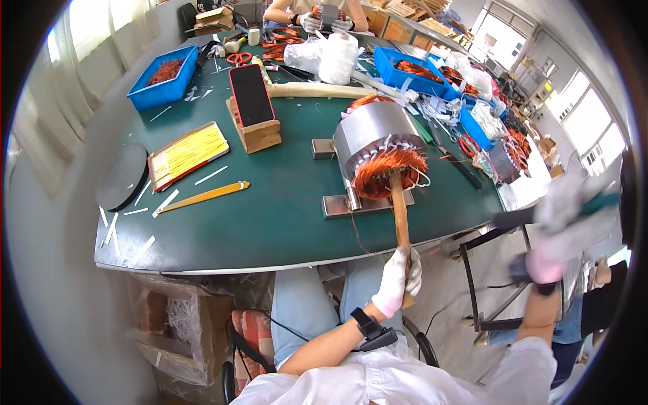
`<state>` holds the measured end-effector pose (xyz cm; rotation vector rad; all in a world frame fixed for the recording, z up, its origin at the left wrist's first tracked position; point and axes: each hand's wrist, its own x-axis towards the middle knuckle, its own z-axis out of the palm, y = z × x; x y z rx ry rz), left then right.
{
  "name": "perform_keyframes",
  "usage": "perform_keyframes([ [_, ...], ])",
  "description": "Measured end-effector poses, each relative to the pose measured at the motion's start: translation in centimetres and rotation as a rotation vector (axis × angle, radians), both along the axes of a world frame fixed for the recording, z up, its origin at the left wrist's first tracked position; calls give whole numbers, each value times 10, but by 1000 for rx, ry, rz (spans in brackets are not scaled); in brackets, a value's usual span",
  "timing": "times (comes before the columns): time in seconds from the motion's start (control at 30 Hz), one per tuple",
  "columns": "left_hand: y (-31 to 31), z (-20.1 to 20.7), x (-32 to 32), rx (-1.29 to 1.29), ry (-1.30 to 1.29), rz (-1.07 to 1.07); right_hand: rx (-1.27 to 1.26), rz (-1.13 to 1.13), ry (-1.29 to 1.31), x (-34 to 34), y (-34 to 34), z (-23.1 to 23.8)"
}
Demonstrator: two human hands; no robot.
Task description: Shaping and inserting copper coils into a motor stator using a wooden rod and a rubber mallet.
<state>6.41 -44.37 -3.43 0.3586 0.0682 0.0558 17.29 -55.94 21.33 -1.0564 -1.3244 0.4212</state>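
My left hand [398,280], in a white glove, is closed round the lower end of a wooden stick [401,219]. The stick's far end reaches into the copper windings [378,177] of a motor stator [374,133]. This silvery cylinder lies on its side on a metal stand [337,206], with white ties along the coil. Raised off to the right, my gloved right hand [560,209] is smeared by motion. It grips a long dark and teal tool [597,204], too blurred to name exactly.
On the green table [290,236] are a phone [251,94] on a wooden block, a tray [189,155] of yellow strips, a black disc [123,177] and a yellow stick [202,198]. Blue bins [162,77] hold wire. A co-worker [324,17] sits opposite. A metal frame [496,280] stands right.
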Motion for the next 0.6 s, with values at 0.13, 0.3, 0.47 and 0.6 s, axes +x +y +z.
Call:
perform_keyframes([
  [0.13, 0, -2, -13, -141, -34, -83, -772, -772, -877, 2, 1, -172],
  [0.3, 10, 16, -37, 16, 12, -114, -748, -832, -1004, -13, 28, -33],
  [0.47, 21, -25, -4, -29, -26, -58, 355, -480, -1, -24, 41, -60],
  [0.6, 24, -7, -23, -130, 23, -108, -785, -788, -381, -13, 9, -186],
])
